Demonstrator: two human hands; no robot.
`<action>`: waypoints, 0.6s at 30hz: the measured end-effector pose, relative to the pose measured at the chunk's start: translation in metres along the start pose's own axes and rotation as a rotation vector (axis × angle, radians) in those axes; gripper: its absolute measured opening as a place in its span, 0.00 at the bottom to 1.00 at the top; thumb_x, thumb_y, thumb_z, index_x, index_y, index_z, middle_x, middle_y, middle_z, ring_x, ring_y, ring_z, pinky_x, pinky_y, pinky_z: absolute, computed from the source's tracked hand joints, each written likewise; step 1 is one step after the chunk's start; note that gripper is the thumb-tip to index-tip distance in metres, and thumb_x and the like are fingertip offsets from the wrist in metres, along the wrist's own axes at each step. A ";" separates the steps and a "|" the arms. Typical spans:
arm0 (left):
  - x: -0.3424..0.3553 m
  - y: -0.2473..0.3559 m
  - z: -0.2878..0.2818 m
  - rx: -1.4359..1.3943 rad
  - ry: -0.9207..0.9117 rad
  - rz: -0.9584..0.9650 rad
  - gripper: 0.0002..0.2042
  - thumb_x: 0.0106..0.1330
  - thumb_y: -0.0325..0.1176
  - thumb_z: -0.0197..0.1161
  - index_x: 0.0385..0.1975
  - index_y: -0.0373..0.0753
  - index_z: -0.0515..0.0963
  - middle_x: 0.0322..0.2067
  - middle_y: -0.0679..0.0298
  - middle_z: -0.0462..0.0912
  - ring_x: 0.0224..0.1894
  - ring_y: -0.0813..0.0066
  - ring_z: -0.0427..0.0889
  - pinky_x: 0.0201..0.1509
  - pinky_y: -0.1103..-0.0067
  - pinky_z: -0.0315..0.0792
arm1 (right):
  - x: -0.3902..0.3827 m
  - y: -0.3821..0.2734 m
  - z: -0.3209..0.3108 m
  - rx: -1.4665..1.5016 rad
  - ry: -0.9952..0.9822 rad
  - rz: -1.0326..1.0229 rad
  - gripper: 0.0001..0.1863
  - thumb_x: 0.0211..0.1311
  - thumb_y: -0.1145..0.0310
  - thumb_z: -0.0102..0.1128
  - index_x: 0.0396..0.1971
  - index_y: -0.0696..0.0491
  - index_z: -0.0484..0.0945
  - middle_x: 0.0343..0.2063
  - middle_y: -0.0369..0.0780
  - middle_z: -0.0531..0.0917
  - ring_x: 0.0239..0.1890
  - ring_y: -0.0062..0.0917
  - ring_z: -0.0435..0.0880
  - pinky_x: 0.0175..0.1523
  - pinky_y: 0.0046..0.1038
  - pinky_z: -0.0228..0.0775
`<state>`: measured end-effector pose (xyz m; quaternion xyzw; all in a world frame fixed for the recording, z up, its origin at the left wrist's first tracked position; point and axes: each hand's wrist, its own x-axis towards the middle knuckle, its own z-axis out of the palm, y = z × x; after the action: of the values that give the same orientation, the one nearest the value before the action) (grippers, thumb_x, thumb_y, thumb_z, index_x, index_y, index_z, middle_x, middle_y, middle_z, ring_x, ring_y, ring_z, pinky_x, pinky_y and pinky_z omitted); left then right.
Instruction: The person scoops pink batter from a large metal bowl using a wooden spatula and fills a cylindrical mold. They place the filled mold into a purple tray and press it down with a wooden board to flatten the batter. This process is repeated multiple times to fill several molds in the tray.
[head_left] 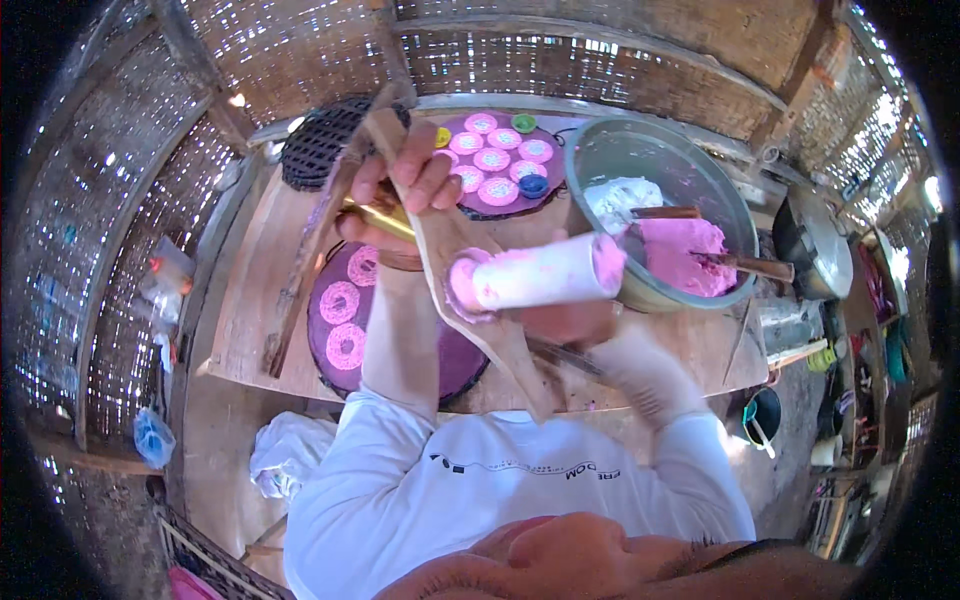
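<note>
Far left we've got a blue bag (153, 437) hanging by the woven wall (120, 150), then a white cloth (290, 455) bunched up beside the table (250, 300). A rough stick (305, 270) slants up across the tabletop, near a dark basket (325, 145). Next is the lower tray (460, 365), purple, with pink rings (340, 302) on it, partly hidden by our left forearm.

Our left hand (420, 180) has its fingers curled tight round the upper part of a wooden board (438, 245), no gap showing. Something gold (385, 222) pokes out by those fingers (no clue what, honestly). The board tilts down toward our shirt (530, 470), and the white tube (545, 275), smeared pink, sticks out rightward from its middle.

Past the board, the upper tray (515, 208) has more rings plus little yellow, green and blue pieces.

Our right hand (575, 322) is a blur just under the tube, so we can't tell how open it is or whether it's holding anything.

Then the big tub (690, 165): white dough, pink dough (685, 265), two wooden handles. Beyond it sits a lidded pot (815, 250).
</note>
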<state>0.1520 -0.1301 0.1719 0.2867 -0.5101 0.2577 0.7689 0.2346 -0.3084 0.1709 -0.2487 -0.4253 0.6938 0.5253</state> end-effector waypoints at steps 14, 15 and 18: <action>-0.109 0.063 0.091 2.325 0.615 -0.234 0.08 0.49 0.33 0.64 0.23 0.37 0.75 0.22 0.62 0.77 0.26 0.65 0.77 0.35 0.75 0.70 | 0.019 0.019 -0.012 -0.155 0.370 -0.252 0.33 0.60 0.50 0.50 0.58 0.55 0.53 0.41 0.42 0.72 0.34 0.24 0.75 0.26 0.27 0.74; -0.098 0.059 0.109 2.398 0.550 -0.415 0.10 0.45 0.36 0.67 0.24 0.39 0.76 0.23 0.62 0.78 0.26 0.62 0.77 0.33 0.75 0.70 | 0.024 0.017 -0.007 -0.278 0.361 -0.244 0.36 0.59 0.52 0.53 0.59 0.55 0.50 0.43 0.43 0.71 0.36 0.25 0.74 0.30 0.28 0.74; -0.097 0.063 0.128 2.522 0.427 -0.566 0.15 0.41 0.42 0.69 0.27 0.41 0.79 0.25 0.63 0.80 0.27 0.62 0.78 0.29 0.73 0.71 | 0.036 0.012 0.006 -0.695 0.279 -0.311 0.45 0.53 0.57 0.60 0.62 0.58 0.43 0.51 0.44 0.65 0.43 0.28 0.72 0.45 0.32 0.70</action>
<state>-0.0068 -0.1854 0.1328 0.8551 0.2890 0.4254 0.0659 0.2120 -0.2776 0.1670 -0.4357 -0.5918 0.3806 0.5613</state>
